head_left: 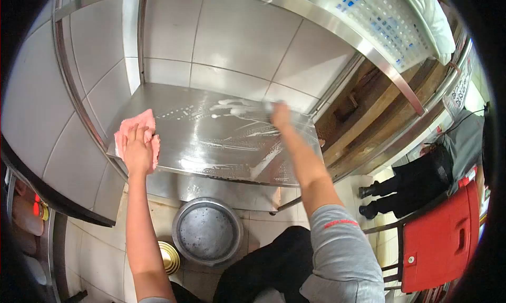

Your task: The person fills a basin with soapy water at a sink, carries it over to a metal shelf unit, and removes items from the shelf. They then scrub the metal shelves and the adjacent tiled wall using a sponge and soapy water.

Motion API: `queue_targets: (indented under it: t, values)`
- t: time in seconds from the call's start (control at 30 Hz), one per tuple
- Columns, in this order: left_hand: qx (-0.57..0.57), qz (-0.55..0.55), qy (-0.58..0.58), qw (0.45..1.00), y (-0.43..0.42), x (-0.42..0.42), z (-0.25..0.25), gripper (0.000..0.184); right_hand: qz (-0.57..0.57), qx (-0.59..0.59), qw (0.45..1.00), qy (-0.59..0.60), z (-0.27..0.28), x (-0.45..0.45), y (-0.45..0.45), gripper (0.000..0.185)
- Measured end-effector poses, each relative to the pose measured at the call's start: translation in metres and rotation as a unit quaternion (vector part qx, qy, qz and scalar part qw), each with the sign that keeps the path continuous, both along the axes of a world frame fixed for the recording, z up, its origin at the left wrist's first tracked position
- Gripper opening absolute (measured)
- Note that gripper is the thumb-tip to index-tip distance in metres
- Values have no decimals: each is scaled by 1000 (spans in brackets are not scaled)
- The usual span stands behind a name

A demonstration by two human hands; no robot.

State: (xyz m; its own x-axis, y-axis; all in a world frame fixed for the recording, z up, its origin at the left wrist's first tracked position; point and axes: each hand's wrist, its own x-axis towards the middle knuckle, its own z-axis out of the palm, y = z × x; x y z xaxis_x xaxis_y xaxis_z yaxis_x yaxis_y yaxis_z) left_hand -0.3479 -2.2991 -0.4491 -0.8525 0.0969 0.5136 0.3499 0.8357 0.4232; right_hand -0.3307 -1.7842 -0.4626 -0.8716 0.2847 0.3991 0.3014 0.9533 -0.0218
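A steel shelf (179,139) spreads out ahead of me, with white foam (237,109) and wet streaks on its surface. My left hand (136,145) lies with its fingers on a pink cloth (129,125) at the shelf's left end. Near the back right of the shelf is my right hand (279,116), blurred by motion. Its fingers are smeared, and a pale, blurred thing shows beside them, too unclear to name.
A grey basin (207,231) and a golden round tin (168,258) are on the tiled floor below. An upper rack rail (337,21) carries a white basket (385,23). At right are a red chair (437,237) and a person in dark trousers (421,179).
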Motion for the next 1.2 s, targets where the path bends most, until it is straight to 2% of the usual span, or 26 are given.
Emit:
queue_targets:
  t: [0.03, 0.07, 0.1, 0.17, 0.23, 0.3, 0.4, 0.47, 0.5, 0.53, 0.6, 0.63, 0.67, 0.7, 0.73, 0.77, 0.8, 0.83, 0.87, 0.9, 1.0, 1.1, 1.2]
  values:
    - [-4, 3, 6, 1000, 0, -1, -3, 32, -69, 17, 996, -61, 10, 32, 35, 46]
    - [-3, 8, 13, 1000, 1, -2, -4, 32, -91, 91, 991, -22, 19, 74, 54, 26]
    - [-3, 15, 11, 1000, 2, 0, -5, 32, -179, 26, 983, 24, 30, 110, 50, 24]
    - [-3, 26, 10, 1000, 5, 3, 2, 32, -194, 18, 980, 40, 30, 163, 46, 22]
    - [3, 25, 5, 1000, 6, 8, 8, 33, -204, 82, 975, -19, 32, 224, -3, 20]
    - [-1, 27, 4, 1000, 6, 9, 11, 33, -161, 80, 983, -37, 29, 271, -41, 19]
    - [-1, 34, 15, 999, 8, 10, 11, 32, -144, 136, 980, -31, 33, 268, -68, 16]
    - [-2, 33, 20, 999, 9, 8, 9, 32, -130, 142, 981, -3, 29, 217, -43, 15]
    - [-5, 26, 20, 999, 7, 7, 6, 32, -141, 112, 981, -69, 30, 185, -32, 16]
    - [-6, 21, 22, 1000, 7, 7, 6, 33, -167, 108, 976, -87, 20, 144, -20, 16]
    - [-4, 24, 13, 1000, 6, 7, 8, 33, -74, 170, 983, 7, 19, 117, -72, 13]
    - [-2, 25, 6, 1000, 6, 8, 8, 34, -48, 141, 989, -19, 11, 119, -99, 13]
    - [-1, 20, 11, 1000, 6, 7, 7, 34, -14, 28, 999, 15, 33, 149, -153, 17]
    - [1, 17, 16, 1000, 5, 6, 6, 35, 91, 55, 994, 14, 26, 177, -163, 28]
    - [2, 14, 19, 1000, 3, 6, 4, 35, 85, 4, 996, -11, 40, 208, -172, 42]
    - [8, 8, 18, 1000, 2, 5, 4, 35, 50, 41, 998, -7, 2, 212, -108, 46]
    - [12, 1, 16, 1000, 1, 4, 5, 35, -71, 74, 992, -77, 4, 216, -67, 41]
    - [16, -9, 13, 1000, 0, 6, 4, 35, -59, 125, 990, -7, 32, 221, -44, 19]
    - [13, -5, 11, 1000, 0, 7, 4, 35, -153, 46, 987, 33, 42, 209, -21, 18]
    - [14, 1, 11, 1000, 1, 7, 5, 35, -216, 33, 976, 7, 51, 193, -14, 18]
    - [4, 3, 20, 1000, 0, 5, 5, 35, -145, 69, 987, 14, 31, 218, -34, 20]
    - [2, 10, 18, 1000, 2, 5, 2, 35, -128, 24, 991, -20, 36, 259, -72, 21]
    - [8, -2, 0, 1000, 4, 9, 1, 35, -151, 8, 988, 12, 40, 215, -36, 22]
